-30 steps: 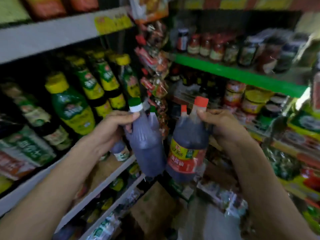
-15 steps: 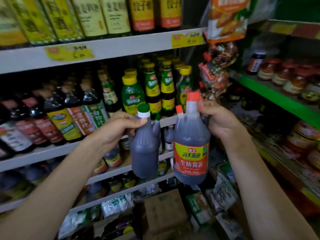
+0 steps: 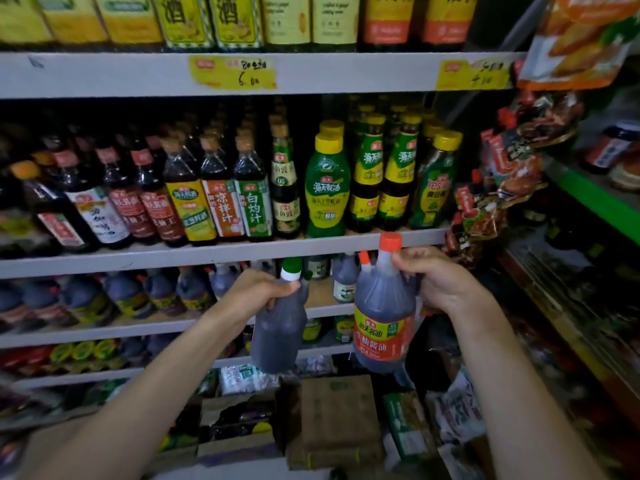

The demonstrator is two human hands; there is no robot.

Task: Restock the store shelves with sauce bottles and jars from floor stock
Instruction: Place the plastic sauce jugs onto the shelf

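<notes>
Head view, the only one: both arms reach forward in front of a stocked shelving bay. Left hand (image 3: 258, 292) clenched around the neck and shoulder of a green-capped bottle (image 3: 278, 327), dark liquid inside, label turned away from the camera; bottle hangs roughly upright in the air, touching no shelf. Right hand (image 3: 434, 284) wrapped around the handle side of a red-capped soy sauce bottle (image 3: 382, 318), red and yellow label facing the camera, also held clear in the air just beside the other bottle, the two close but whether they touch cannot be told. Both bottles sit level with the third shelf (image 3: 322, 308), where similar dark jugs (image 3: 162, 292) stand in a row at left and a bare patch of shelf board shows behind the two held bottles. The shelf above (image 3: 221, 252) looks full of tall sauce bottles (image 3: 221, 199) and yellow-capped green bottles (image 3: 325, 188). Below, cardboard cartons (image 3: 337, 414) and loose packets lie on the floor. Hanging snack packets (image 3: 512, 168) at right. Judged step: carrying two bottles up from floor stock, placement not yet made. Next move likely calls for easing each bottle into the gap on the third shelf, base first under the shelf edge above, label outward, without knocking the neighbouring jugs; the left bottle would need a turn to show its label
</notes>
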